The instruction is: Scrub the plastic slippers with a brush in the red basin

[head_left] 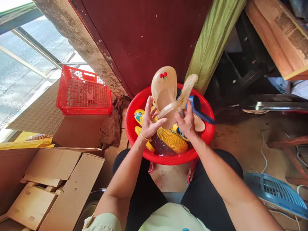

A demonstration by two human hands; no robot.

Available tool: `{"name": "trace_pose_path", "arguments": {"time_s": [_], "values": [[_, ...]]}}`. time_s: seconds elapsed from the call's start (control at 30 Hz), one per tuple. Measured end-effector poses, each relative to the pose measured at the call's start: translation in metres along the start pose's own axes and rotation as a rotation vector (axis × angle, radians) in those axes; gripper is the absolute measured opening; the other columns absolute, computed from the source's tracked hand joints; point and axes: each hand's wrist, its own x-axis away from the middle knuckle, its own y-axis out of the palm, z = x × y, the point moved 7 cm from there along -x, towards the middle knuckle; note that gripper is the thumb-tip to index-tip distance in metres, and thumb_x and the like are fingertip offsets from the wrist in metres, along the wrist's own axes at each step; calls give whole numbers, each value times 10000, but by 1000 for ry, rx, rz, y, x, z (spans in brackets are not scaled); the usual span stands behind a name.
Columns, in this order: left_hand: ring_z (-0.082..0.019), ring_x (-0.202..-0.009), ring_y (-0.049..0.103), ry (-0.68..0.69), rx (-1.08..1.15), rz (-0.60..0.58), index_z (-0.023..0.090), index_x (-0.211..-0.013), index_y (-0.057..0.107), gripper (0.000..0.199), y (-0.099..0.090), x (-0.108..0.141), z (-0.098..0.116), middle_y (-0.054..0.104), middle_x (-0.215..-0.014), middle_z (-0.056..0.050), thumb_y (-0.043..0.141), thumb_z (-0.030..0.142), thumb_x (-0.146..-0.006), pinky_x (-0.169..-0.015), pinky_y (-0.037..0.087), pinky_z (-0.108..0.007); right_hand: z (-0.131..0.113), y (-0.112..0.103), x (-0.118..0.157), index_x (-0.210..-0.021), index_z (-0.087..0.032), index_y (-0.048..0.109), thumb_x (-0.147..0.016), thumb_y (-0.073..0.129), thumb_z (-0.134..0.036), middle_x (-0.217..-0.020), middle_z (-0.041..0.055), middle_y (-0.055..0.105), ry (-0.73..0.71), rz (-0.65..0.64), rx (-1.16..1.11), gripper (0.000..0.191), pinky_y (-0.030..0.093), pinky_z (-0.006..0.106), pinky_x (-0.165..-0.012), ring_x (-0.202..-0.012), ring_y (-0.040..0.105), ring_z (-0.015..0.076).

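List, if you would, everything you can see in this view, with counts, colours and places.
jelly sandal: 1, translucent beige, held above the basin
scrub brush: 1, pale bristles, against the sandal
plastic basin: 1, red, between the knees, with water
yellow sandals: at least 2, yellow, in the basin
blue sandal: 1, blue, in the basin
wire crate: 1, red, left of the basin
cloth: 1, brown, beside the basin
cardboard box: 1, tan, lower left
fan: 1, blue, lower right
left hand: 1, bangle on wrist, at the sandal
right hand: 1, at the brush

Maroon painted wall (144,38), green cloth (214,41) beside it, daylit window (24,64), stained concrete floor (240,144), cardboard box (55,183)
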Motion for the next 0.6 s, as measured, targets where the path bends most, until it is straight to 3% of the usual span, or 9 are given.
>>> {"name": "trace_pose_path", "arguments": {"time_s": [0.07, 0.13, 0.2, 0.27, 0.37, 0.47, 0.6], "values": [[-308, -1334, 540, -153, 156, 70, 356, -1525, 378, 847, -5, 2, -11, 434, -1571, -88, 693, 658, -800, -1058, 497, -451, 0, -7, 1, -1574, -196, 125, -918, 516, -394, -811, 18, 672, 51, 44, -116, 789, 544, 319, -528, -550, 609, 176], [-291, -1202, 637, -386, 348, 118, 276, -1461, 493, 731, -1, 10, -33, 596, -1418, -109, 554, 705, -872, -978, 544, -421, 4, -4, 8, -1538, -195, 243, -857, 591, -379, -728, -19, 641, 113, -2, -192, 786, 509, 290, -473, -487, 575, 155], [-290, -1082, 691, -615, 515, 88, 207, -1399, 563, 709, 12, 21, -53, 706, -1225, -117, 489, 708, -904, -908, 571, -407, 11, 6, 19, -1517, -195, 295, -803, 633, -368, -716, -35, 632, 182, -77, -222, 809, 482, 262, -441, -477, 586, 148], [-281, -999, 714, -734, 617, 44, 191, -1379, 574, 662, 25, 31, -62, 740, -1118, -102, 538, 654, -907, -874, 580, -395, 20, 15, 30, -1517, -191, 299, -770, 652, -384, -717, -44, 631, 253, -128, -234, 848, 452, 234, -413, -481, 607, 148], [-251, -942, 724, -715, 653, 75, 209, -1395, 547, 613, 27, 34, -63, 742, -1104, -74, 660, 513, -874, -864, 581, -369, 24, 14, 37, -1533, -170, 279, -767, 673, -464, -722, -33, 648, 310, -169, -272, 910, 407, 209, -376, -480, 614, 149], [-242, -942, 722, -628, 636, 154, 212, -1400, 534, 631, 16, 26, -58, 737, -1125, -65, 706, 436, -836, -850, 584, -350, 16, -6, 41, -1570, -181, 229, -846, 591, -577, -868, 38, 711, 292, -173, -290, 901, 397, 211, -349, -482, 611, 139], [-237, -981, 714, -509, 592, 318, 219, -1379, 552, 610, -9, 12, -57, 732, -1150, -53, 721, 378, -815, -877, 579, -343, 1, -34, 62, -1566, -211, 306, -965, 430, -527, -992, 82, 741, 127, -197, -47, 691, 540, 287, -462, -523, 640, 148]]}}
